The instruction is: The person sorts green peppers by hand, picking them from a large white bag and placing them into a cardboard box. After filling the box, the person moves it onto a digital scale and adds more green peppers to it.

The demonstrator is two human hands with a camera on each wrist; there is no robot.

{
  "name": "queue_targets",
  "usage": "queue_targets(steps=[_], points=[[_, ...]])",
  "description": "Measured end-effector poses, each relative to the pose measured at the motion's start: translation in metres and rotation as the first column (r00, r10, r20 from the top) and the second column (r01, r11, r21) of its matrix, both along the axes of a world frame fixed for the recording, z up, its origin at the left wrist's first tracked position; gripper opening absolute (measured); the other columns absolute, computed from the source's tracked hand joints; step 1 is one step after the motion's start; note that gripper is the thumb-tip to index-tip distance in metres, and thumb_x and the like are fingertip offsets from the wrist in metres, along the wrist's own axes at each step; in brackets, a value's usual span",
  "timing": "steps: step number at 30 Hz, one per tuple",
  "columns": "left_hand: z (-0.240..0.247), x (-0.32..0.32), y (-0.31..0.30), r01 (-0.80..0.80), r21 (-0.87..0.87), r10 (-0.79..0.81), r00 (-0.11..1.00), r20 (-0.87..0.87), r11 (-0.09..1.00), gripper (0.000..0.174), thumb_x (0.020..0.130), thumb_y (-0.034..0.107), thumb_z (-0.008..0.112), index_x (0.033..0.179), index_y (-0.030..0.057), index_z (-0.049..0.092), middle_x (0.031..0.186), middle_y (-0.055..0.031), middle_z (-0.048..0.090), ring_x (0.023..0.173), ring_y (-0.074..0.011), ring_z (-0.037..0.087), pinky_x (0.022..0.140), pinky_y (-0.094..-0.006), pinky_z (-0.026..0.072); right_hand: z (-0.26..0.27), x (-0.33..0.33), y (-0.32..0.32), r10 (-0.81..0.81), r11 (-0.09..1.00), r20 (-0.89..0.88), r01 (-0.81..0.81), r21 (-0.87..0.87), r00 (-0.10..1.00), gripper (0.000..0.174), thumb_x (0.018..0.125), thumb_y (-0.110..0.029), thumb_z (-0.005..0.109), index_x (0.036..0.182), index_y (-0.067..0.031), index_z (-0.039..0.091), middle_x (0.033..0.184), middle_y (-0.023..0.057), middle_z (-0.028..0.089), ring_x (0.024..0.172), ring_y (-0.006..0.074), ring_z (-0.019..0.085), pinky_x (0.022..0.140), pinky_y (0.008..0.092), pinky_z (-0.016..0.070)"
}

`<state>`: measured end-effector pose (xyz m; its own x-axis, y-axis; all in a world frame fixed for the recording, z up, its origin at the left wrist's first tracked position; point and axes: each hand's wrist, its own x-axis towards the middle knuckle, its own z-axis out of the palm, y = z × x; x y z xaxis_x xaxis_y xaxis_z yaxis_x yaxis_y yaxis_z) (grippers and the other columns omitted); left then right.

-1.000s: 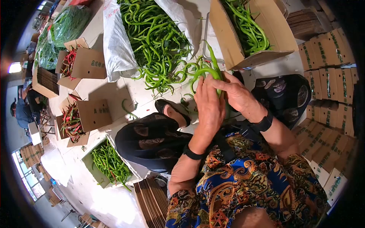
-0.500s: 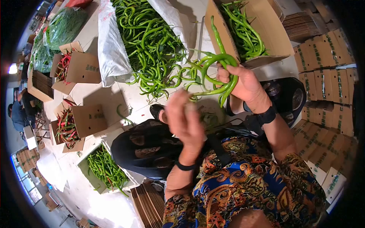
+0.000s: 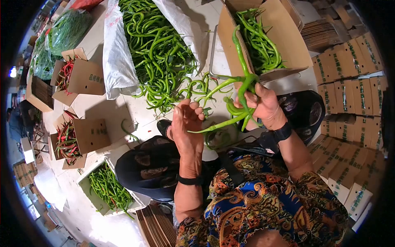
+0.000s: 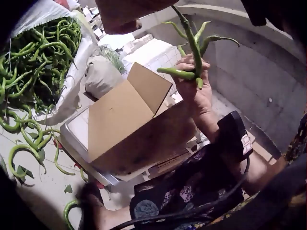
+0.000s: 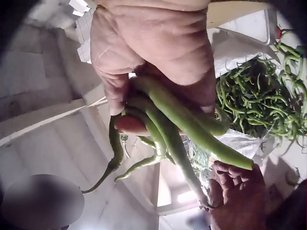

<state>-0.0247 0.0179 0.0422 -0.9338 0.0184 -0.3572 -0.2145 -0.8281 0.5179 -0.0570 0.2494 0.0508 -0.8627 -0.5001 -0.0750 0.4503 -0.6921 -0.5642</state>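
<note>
Several long green chili peppers (image 3: 240, 53) are gripped by my right hand (image 3: 269, 108), sticking out in different directions. Close up in the right wrist view, the thumb and fingers close around the peppers (image 5: 192, 129). My left hand (image 3: 187, 127) is raised palm up to the left of the bunch, its fingers loosely bent with nothing in them. One pepper tip points toward its wrist. Beyond the hands, loose green peppers (image 3: 162, 96) spill from a white woven sack (image 3: 117, 68) onto the floor. A cardboard box (image 3: 230, 49) holding more green peppers stands past my right hand.
Two small cartons (image 3: 87, 78) with red peppers stand at the left. A white foam box (image 3: 142, 200) of green peppers sits by my left knee, beside flattened cardboard (image 3: 154, 226). Printed cartons (image 3: 358, 94) are stacked along the right. A metal-edged tray (image 3: 221, 57) lies near the pepper box.
Both hands were together on the peppers; the left hand has since come away to the left and turned palm up. The right hand keeps the bunch, now fanned out.
</note>
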Motion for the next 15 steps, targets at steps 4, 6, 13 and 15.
queue_targets(steps=[4, 6, 13, 15], points=[[0.001, 0.0, 0.003, 0.071, 0.015, -0.071, 0.997, -0.007, 0.997, 0.043, 0.097, 0.04, 0.049, 0.118, 0.0034, 0.055, 0.101, -0.0084, 0.062, 0.088, -0.0189, 0.06, 0.077, -0.0301, 0.0489, -0.003, 0.004, 0.001, -0.042, 0.999, 0.027, 0.042, 0.026, 0.999, 0.05, 0.089, -0.045, 0.059, 0.114, -0.0015, 0.058, 0.061, -0.0035, 0.044, 0.066, 0.0117, 0.045, 0.072, 0.0319, 0.0373], [0.0, 0.001, 0.004, 0.107, 0.014, -0.107, 0.994, -0.038, 0.994, 0.045, 0.096, 0.039, 0.049, 0.121, 0.0018, 0.053, 0.103, -0.0104, 0.062, 0.09, -0.0193, 0.06, 0.079, -0.0302, 0.0489, -0.003, 0.004, 0.0, -0.022, 1.0, 0.026, 0.023, -0.013, 0.999, 0.051, 0.09, -0.046, 0.057, 0.116, -0.0017, 0.057, 0.06, -0.0042, 0.045, 0.065, 0.0109, 0.042, 0.069, 0.031, 0.035], [0.011, 0.001, 0.01, 0.235, -0.097, -0.241, 0.968, -0.061, 0.967, 0.029, 0.091, 0.015, 0.062, 0.113, -0.0035, 0.059, 0.094, -0.0101, 0.064, 0.081, -0.0173, 0.061, 0.072, -0.026, 0.0493, -0.003, 0.009, 0.002, -0.017, 0.999, 0.063, 0.013, 0.053, 0.998, 0.051, 0.088, -0.044, 0.061, 0.112, 0.0008, 0.058, 0.063, -0.0025, 0.049, 0.059, 0.0104, 0.039, 0.067, 0.0317, 0.034], [0.002, 0.003, 0.008, 0.23, -0.118, -0.244, 0.963, -0.115, 0.966, 0.028, 0.09, 0.014, 0.062, 0.112, -0.004, 0.06, 0.092, -0.0097, 0.064, 0.079, -0.0164, 0.06, 0.071, -0.0264, 0.0487, 0.001, 0.011, -0.001, -0.033, 0.999, 0.093, 0.031, 0.022, 0.995, 0.047, 0.087, -0.042, 0.062, 0.107, 0.0003, 0.06, 0.063, -0.0007, 0.05, 0.058, 0.0111, 0.041, 0.066, 0.0317, 0.0358]])
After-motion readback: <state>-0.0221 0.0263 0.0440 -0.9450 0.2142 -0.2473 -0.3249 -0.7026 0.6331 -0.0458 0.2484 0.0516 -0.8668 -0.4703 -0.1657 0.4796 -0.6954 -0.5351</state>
